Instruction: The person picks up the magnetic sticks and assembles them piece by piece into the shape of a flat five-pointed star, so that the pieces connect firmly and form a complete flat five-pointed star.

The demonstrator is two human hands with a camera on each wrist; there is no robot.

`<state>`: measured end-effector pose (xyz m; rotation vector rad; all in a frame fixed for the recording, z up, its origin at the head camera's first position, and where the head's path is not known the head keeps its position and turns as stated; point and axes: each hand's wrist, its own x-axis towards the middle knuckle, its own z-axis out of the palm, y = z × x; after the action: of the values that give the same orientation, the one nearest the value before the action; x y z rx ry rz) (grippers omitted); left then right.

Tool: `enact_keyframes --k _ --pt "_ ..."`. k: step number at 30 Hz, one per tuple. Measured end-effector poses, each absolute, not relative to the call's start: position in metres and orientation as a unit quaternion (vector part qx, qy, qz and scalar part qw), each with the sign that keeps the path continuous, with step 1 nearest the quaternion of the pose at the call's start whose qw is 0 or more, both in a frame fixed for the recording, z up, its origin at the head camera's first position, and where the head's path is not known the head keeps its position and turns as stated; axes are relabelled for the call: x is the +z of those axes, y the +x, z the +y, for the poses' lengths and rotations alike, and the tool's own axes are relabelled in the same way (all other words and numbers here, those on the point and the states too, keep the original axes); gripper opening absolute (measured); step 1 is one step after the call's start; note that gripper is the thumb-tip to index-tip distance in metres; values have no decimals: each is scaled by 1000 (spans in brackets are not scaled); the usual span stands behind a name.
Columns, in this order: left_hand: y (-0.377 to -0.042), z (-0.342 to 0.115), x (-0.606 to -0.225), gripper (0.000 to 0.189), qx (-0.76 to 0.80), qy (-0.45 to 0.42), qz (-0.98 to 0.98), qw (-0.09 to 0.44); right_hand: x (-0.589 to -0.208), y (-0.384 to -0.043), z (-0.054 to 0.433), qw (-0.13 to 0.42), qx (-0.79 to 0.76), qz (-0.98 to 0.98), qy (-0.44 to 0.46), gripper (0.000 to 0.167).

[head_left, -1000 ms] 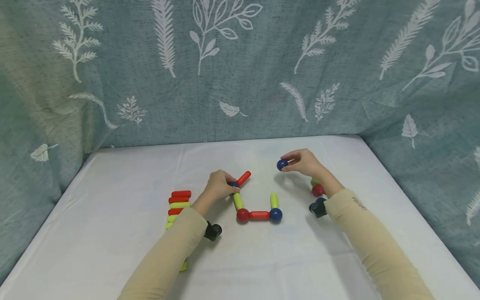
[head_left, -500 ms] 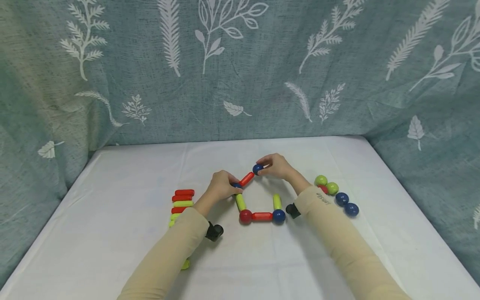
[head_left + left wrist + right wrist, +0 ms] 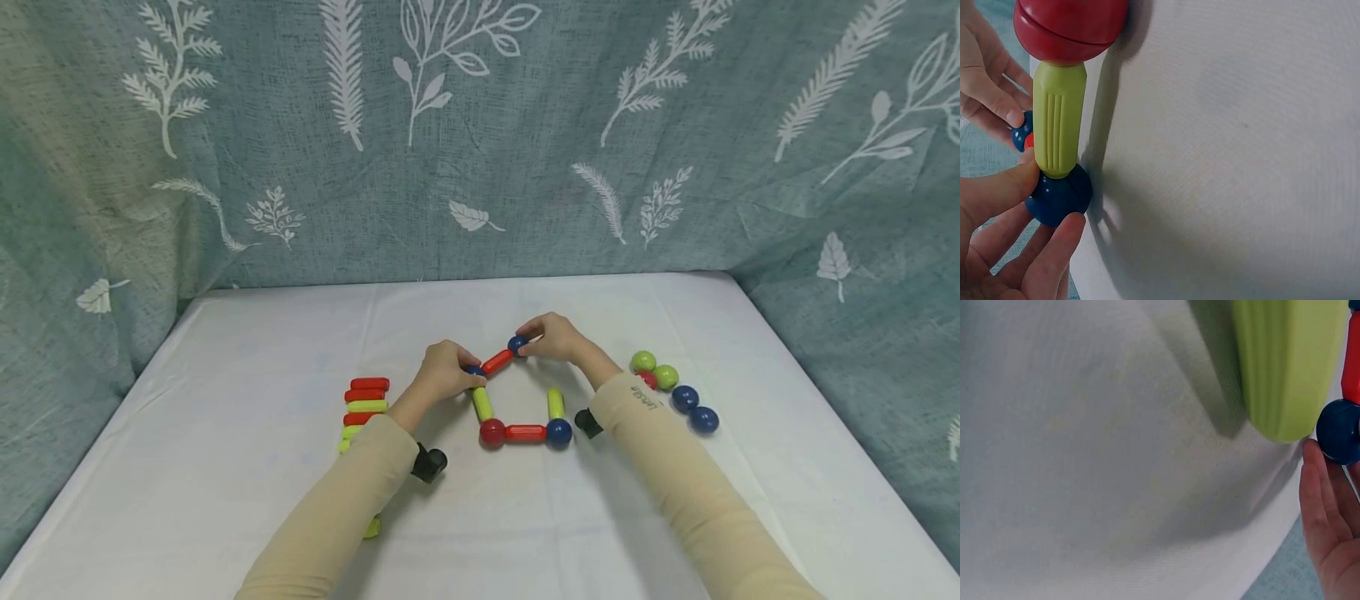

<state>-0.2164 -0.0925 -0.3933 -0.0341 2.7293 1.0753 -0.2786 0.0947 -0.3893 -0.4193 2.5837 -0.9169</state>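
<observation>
With thumb and fingers my left hand [image 3: 442, 371] pinches a blue ball [image 3: 1060, 195] at the far-left corner of a ball-and-rod shape. A yellow-green rod [image 3: 1060, 119] joins that ball to a red ball [image 3: 492, 433] at the near left. From the left hand's ball a red rod [image 3: 498, 361] slants away to a second blue ball [image 3: 517, 345], which my right hand [image 3: 557, 337] pinches; rod and ball touch. Along the near side, another red rod [image 3: 525, 433] runs to a blue ball [image 3: 558, 432]. A yellow-green rod [image 3: 556, 403] points away from it, its far end free.
Red rods [image 3: 365, 396] and yellow-green ones lie in a column on the left, partly behind the left sleeve [image 3: 352, 492]. To the right are green balls [image 3: 665, 377], a half-hidden red ball [image 3: 646, 379] and blue balls [image 3: 703, 420]. A patterned curtain [image 3: 465, 167] hangs behind the white table [image 3: 255, 350].
My right hand has carried its blue ball leftward to the red rod's far end. The ball and rod have then dipped slightly toward me. My left hand keeps its grip.
</observation>
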Motion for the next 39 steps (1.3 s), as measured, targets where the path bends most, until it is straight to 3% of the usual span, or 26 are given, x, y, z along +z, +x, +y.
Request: enact_keyframes --k 17,28,39 --pt "-216 -90 -395 28 364 -15 926 101 -388 -247 146 135 -357 898 -221 36" --pt "-216 -91 -393 29 355 -3 929 102 -396 -192 160 179 -350 885 -248 22" --pt "-212 -91 -388 29 320 12 941 111 -399 -179 149 196 -365 891 -184 22"
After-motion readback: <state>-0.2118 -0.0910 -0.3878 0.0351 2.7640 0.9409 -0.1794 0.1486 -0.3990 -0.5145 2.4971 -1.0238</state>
